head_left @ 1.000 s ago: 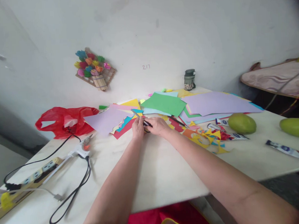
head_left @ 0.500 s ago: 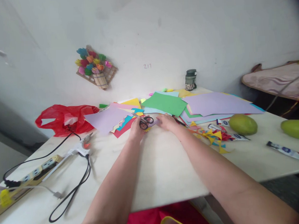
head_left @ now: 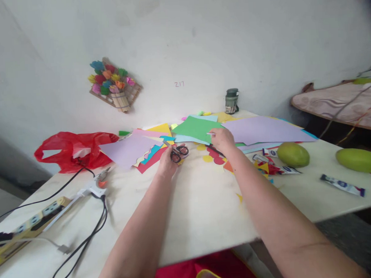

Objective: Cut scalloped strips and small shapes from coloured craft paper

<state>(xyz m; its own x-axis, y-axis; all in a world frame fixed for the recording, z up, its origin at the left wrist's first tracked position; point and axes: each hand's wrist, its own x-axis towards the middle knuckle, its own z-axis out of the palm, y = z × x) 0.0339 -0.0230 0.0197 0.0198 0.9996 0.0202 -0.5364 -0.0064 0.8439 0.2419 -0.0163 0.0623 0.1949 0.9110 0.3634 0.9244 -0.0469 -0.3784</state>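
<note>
My left hand [head_left: 167, 163] is closed around a pair of scissors [head_left: 175, 153], whose black finger loops stick out to the right and whose blades point up and left. Over the edge of a green paper sheet [head_left: 197, 127], my right hand [head_left: 223, 140] pinches a small pale piece of paper [head_left: 210, 134]. Below that hand lie red paper circles [head_left: 217, 159] and yellow paper circles [head_left: 207, 158]. Left of the scissors are a red paper sheet [head_left: 149, 162], wavy-edged blue paper strips [head_left: 152, 152] and a lilac sheet [head_left: 121, 150].
Glue tubes [head_left: 343, 185], green mangoes [head_left: 293, 154] and yellow scraps [head_left: 262, 167] lie to the right. A red plastic bag [head_left: 72, 148], a power strip [head_left: 32, 221] and a glue gun [head_left: 98, 184] with looped cord lie left. A dark cup [head_left: 232, 101] stands behind.
My right hand has moved away from the scissors, right and slightly up, carrying the small pale piece. This uncovers red and yellow circles. My left hand still holds the scissors; the view has shifted slightly.
</note>
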